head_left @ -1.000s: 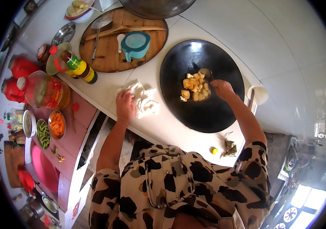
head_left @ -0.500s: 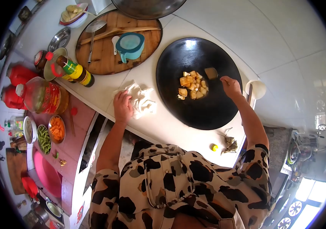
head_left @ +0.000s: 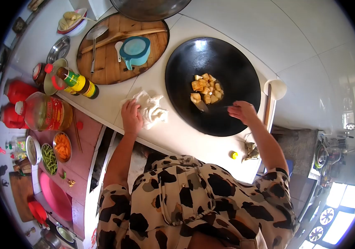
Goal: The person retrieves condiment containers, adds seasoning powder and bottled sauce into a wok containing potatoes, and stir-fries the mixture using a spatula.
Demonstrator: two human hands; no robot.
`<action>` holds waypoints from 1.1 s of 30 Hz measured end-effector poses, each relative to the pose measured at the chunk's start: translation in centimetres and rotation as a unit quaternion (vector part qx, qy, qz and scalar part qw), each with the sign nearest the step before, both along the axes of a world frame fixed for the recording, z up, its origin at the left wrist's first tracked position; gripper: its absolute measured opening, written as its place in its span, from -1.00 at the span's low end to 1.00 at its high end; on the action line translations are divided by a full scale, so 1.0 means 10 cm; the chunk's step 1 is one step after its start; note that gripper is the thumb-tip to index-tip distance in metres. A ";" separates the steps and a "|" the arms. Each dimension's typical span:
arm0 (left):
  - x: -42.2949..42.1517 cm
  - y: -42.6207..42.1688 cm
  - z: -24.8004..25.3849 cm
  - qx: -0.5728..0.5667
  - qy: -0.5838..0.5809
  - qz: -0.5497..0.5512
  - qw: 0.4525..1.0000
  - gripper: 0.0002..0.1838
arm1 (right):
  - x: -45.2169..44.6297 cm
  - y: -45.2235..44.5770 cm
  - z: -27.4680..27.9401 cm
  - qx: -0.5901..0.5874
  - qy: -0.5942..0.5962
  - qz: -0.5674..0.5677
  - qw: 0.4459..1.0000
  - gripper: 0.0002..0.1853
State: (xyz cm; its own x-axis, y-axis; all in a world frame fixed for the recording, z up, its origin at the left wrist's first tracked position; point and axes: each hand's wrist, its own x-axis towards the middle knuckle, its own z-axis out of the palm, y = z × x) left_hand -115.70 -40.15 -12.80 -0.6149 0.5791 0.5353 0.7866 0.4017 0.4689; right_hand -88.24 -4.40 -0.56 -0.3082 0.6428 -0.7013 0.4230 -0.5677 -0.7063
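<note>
In the head view, my right hand [head_left: 244,112] is closed round the handle of a spatula over the right side of a black wok [head_left: 185,56]. The spatula's blade [head_left: 202,106] is low in the wok, at the lower edge of a small heap of golden-brown food chunks [head_left: 213,96]. Part of its thin handle is hard to see against the dark metal. Left of the wok, my left hand [head_left: 132,117] rests on the counter with its fingers curled onto the edge of a crumpled white cloth [head_left: 153,108].
A round wooden board [head_left: 102,70] holds a teal lidded container [head_left: 135,50], a white spoon and a long-handled ladle. Bottles, including a dark sauce bottle [head_left: 79,83], stand at left. Lower down are bowls of orange carrot pieces [head_left: 62,147] and green peppers [head_left: 49,158]. A yellow cap [head_left: 233,155] lies near me.
My right hand has moved down and left. The spatula blade has swung from the right of the food chunks to their lower edge. My left hand stays at the cloth.
</note>
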 end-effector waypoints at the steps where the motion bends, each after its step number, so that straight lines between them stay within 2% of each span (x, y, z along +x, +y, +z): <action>1: 0.00 -0.01 0.00 -0.005 0.003 0.003 1.000 -0.77 | -0.11 -0.09 -0.14 0.017 0.041 -0.027 0.999 -0.76; 3: 0.00 -0.02 -0.05 -0.016 0.010 0.009 1.000 -0.77 | -0.29 -0.13 -0.48 0.050 0.122 -0.082 0.988 -0.76; 6: -0.01 -0.03 -0.08 -0.015 0.014 0.005 1.000 -0.80 | -0.45 -0.02 -0.49 0.066 0.158 -0.162 0.972 -0.77; 10: -0.02 -0.04 -0.10 -0.010 0.017 -0.002 1.000 -0.80 | -0.24 0.09 -0.15 0.090 0.145 -0.157 0.973 -0.78; 14: -0.05 -0.03 -0.05 -0.001 0.014 -0.012 1.000 -0.79 | 0.03 0.24 0.25 0.129 -0.030 -0.002 0.991 -0.83; 17: -0.03 -0.01 -0.03 0.003 0.014 -0.016 1.000 -0.78 | 0.14 0.24 0.40 0.124 -0.092 0.098 0.983 -0.85; 21: -0.04 -0.02 -0.04 0.004 0.008 -0.012 1.000 -0.78 | 0.00 0.21 -0.09 0.140 -0.060 0.056 0.987 -0.87; 25: -0.05 -0.04 -0.06 0.005 0.000 -0.013 1.000 -0.78 | -0.45 0.25 -0.52 0.193 0.011 -0.063 0.979 -0.89; 29: -0.04 -0.03 -0.04 0.010 0.008 -0.007 1.000 -0.78 | -0.50 0.48 -0.16 0.200 0.032 -0.080 0.976 -0.87; 33: -0.03 -0.03 -0.06 -0.004 0.004 -0.002 1.000 -0.76 | -0.46 0.68 0.04 0.220 -0.007 -0.025 0.975 -0.81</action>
